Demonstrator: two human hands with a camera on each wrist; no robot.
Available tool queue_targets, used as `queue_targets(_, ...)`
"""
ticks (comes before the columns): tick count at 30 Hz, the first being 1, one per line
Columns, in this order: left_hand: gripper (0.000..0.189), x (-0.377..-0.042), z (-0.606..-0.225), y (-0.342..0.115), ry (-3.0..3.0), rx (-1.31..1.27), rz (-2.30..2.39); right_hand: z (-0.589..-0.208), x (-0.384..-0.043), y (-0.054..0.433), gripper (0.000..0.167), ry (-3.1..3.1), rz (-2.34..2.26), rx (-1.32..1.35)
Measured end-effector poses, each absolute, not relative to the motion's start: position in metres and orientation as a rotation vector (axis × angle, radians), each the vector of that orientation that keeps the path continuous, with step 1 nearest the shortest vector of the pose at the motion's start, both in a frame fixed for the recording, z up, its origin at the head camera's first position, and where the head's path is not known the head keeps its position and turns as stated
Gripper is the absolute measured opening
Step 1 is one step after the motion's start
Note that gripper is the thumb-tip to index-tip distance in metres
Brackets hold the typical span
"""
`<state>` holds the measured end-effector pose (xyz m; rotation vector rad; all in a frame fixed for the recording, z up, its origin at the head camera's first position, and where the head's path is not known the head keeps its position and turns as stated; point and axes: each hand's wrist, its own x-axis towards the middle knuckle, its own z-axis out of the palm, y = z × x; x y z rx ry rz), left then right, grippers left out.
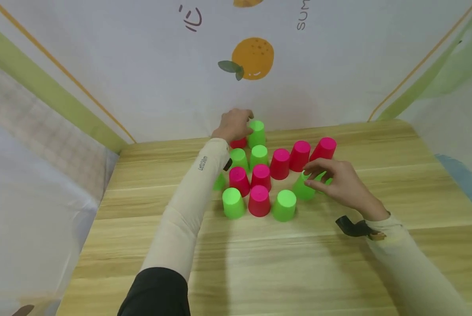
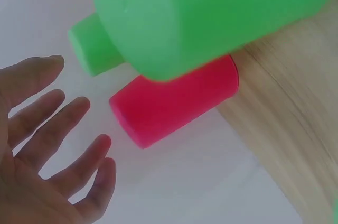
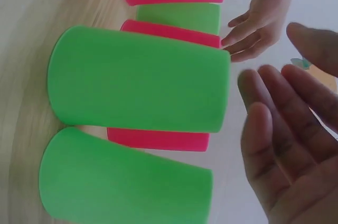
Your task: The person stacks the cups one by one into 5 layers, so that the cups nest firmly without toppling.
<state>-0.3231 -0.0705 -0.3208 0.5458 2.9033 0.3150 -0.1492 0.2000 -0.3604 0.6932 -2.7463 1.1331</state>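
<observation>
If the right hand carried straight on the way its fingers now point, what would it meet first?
Probably the green cup just ahead of and below the right hand; depth is unclear, so it might instead skim over the cup's top.

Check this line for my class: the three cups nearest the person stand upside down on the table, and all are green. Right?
Not quite: the head view shows the middle cup is red. The left cup and right cup are green, and all three stand upside down on the table.
</observation>
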Motion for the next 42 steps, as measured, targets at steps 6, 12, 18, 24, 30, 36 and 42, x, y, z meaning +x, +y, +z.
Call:
queue_targets(6,0.045,-0.309,-0.311,-0.093,2.865,0.575,0.577,-0.367,-0.152,0.200,0.029,-2.662,1.049,0.673)
queue_targets(12,0.044,-0.290,-0.296,-0.127,2.830,0.628,0.762,-0.373,-0.155,0.199,0.037,-2.644,0.989,0.684)
queue_targets(18,0.041,-0.256,-0.293,-0.166,2.835,0.575,0.919,-0.376,-0.156,0.198,0.042,-2.694,0.978,0.673)
queue_targets(24,0.040,-0.221,-0.316,-0.196,2.812,0.503,1.014,-0.377,-0.154,0.194,0.044,-2.790,1.039,0.637)
queue_targets(30,0.050,-0.196,-0.354,-0.208,2.768,0.401,1.129,-0.382,-0.154,0.191,0.045,-2.849,1.058,0.613)
queue_targets(36,0.055,-0.185,-0.377,-0.207,2.709,0.328,1.263,-0.386,-0.153,0.188,0.045,-2.848,1.059,0.638)
queue_targets(42,0.058,-0.182,-0.386,-0.202,2.694,0.302,1.328,-0.383,-0.153,0.184,0.046,-2.855,1.017,0.677)
